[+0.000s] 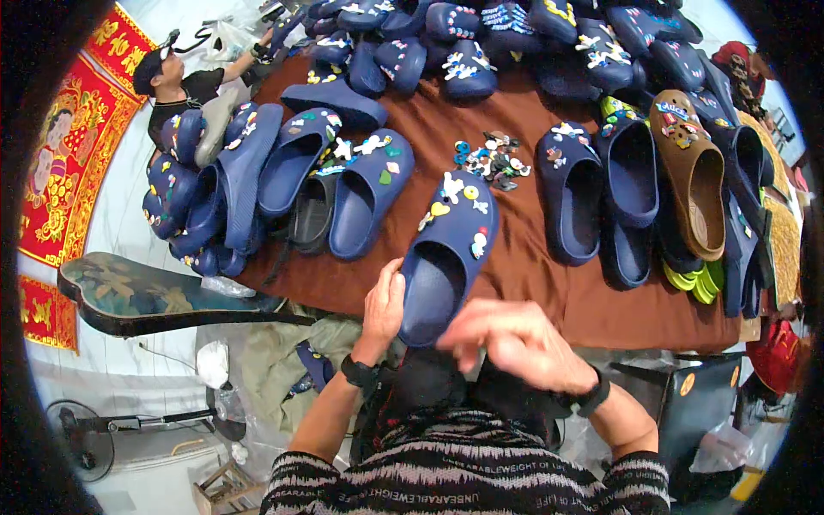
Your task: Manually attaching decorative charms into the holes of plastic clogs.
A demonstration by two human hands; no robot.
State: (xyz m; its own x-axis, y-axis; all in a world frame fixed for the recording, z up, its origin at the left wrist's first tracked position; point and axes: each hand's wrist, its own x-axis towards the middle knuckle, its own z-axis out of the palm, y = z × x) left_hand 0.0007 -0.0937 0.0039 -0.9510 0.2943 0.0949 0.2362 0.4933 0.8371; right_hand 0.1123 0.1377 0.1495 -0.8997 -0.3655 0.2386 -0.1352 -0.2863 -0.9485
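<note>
In front of me a dark blue clog points away, its heel at the table's near edge. Colourful shoe charms dot its closed toe. My left hand grips the clog along the left side of its heel, part of the fingers hidden by the shoe. Beside the heel on the right is my right hand, bent at the wrist; motion smears its fingers, so whether they hold anything is unclear. Just past the clog's toe lies a small pile of loose charms in black, white, blue and brown.
Decorated blue clogs crowd the brown-clothed table on the left and along the back. More stand at right, near a brown clog and a lime-green one. Another person is at the far left, by a red banner.
</note>
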